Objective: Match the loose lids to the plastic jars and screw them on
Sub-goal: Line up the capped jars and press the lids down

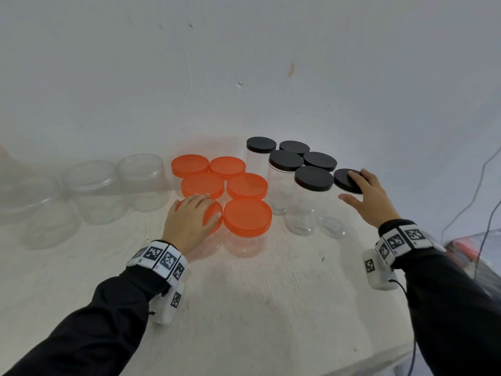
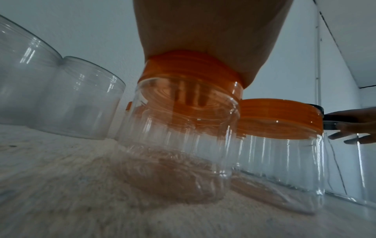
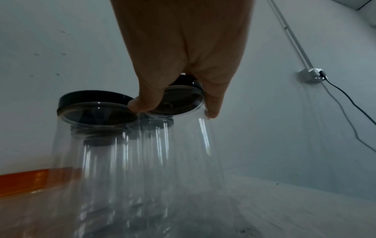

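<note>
My left hand [image 1: 200, 210] lies over the orange lid [image 1: 217, 208] of the front-left clear jar, fingers and thumb curled round its rim. In the left wrist view the palm covers that orange lid [image 2: 191, 64] on its jar [image 2: 179, 145]. My right hand [image 1: 360, 185] grips the black lid [image 1: 342, 178] of the rightmost tall clear jar. From below, thumb and a finger curl down past that black lid [image 3: 179, 99] on its jar [image 3: 193, 153].
Several more orange-lidded jars [image 1: 247, 215] and black-lidded jars [image 1: 314, 178] stand packed between my hands. Three wide lidless jars [image 1: 95, 191] line the left by the wall. Cables [image 1: 474, 191] hang at the right beside a clear container [image 1: 466, 248]. A wall socket [image 3: 311, 75] sits right.
</note>
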Demonstrator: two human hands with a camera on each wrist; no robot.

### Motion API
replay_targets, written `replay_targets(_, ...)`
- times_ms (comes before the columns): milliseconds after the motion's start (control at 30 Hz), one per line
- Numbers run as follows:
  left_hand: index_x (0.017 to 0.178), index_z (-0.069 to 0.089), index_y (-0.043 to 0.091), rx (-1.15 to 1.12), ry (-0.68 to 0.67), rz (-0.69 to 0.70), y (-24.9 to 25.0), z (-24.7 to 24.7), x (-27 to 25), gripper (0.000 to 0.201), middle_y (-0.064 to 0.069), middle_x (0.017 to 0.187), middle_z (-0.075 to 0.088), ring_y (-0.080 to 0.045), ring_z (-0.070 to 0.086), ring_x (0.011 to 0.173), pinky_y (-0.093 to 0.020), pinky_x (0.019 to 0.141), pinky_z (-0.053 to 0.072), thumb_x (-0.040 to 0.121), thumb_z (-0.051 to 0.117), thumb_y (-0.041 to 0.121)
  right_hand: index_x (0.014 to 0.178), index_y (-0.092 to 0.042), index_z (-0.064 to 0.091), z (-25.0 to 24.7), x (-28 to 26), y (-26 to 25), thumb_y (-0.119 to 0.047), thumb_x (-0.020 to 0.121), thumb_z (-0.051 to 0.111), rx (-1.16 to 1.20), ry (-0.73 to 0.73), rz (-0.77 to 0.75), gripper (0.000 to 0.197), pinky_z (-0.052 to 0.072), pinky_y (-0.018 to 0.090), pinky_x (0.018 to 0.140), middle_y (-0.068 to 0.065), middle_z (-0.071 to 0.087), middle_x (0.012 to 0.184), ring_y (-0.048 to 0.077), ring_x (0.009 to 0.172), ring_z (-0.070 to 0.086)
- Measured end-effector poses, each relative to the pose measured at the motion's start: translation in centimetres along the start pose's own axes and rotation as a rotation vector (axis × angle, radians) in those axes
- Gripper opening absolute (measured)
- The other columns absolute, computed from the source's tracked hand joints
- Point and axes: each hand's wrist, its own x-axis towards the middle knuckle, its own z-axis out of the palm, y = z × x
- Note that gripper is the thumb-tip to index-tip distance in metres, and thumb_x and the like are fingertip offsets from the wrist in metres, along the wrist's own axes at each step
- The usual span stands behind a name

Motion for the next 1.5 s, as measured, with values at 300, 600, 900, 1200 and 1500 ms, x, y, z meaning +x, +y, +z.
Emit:
replay_targets(300, 0.136, 0.042, 0.014, -0.268, -0.095, 0.005, -0.7, -2.1, 0.3, 0.049, -0.002, 0.148, 0.034, -0.016, 0.028, 0.136, -0.035, 0.113, 0.02, 0.094, 0.048, 0.037, 0.143, -0.022, 0.034, -2.6, 0.0, -3.4, -0.041, 0.091, 0.052, -0.029, -0.026, -0.077, 0.058, 0.019, 0.046, 0.113, 0.007, 0.019, 0.154, 0.025, 0.142, 0.01)
replay_targets(600, 0.114, 0.062, 0.017, -0.397, 0.093, 0.03, -5.3, -9.1, -4.0, 0.024, 0.013, 0.114, 0.059, 0.002, 0.051, 0.103, 0.0, 0.085, 0.031, 0.091, 0.057, 0.023, 0.133, -0.017, 0.045, -0.4, -1.2, -20.3, -0.03, 0.09, 0.058, 0.082, -0.12, -0.585, 0.047, 0.031, 0.021, 0.093, -0.001, 0.046, 0.132, 0.015, 0.119, 0.046)
replay_targets(900, 0.103, 0.067, 0.023, -0.335, 0.146, -0.275, -19.8, -17.1, -14.2, 0.016, 0.016, 0.104, 0.064, 0.007, 0.053, 0.101, -0.006, 0.08, 0.039, 0.09, 0.058, 0.025, 0.131, -0.023, 0.046, 9.7, -5.2, -39.5, -0.036, 0.092, 0.054, 0.125, -0.323, -0.917, 0.042, 0.039, 0.026, 0.087, -0.008, 0.047, 0.13, 0.01, 0.116, 0.046)
replay_targets(1200, 0.118, 0.056, 0.013, -0.331, 0.366, -0.67, -35.7, -20.9, -19.9, 0.039, 0.001, 0.121, 0.057, -0.011, 0.052, 0.103, -0.023, 0.087, 0.039, 0.082, 0.069, 0.02, 0.129, -0.019, 0.046, 19.3, -6.7, -54.1, -0.034, 0.09, 0.057, 0.181, -0.333, -0.841, 0.043, 0.044, 0.033, 0.092, -0.002, 0.043, 0.134, 0.017, 0.12, 0.042)
replay_targets(1500, 0.143, 0.023, 0.01, -0.445, 0.233, -0.678, -44.4, -20.9, -15.2, 0.094, -0.007, 0.147, 0.03, -0.022, 0.034, 0.133, -0.035, 0.108, 0.031, 0.07, 0.08, 0.027, 0.138, -0.016, 0.035, 24.8, -3.3, -61.7, -0.038, 0.078, 0.072, 0.282, -0.382, -0.466, 0.075, 0.035, 0.041, 0.101, 0.009, 0.026, 0.146, 0.028, 0.131, 0.029)
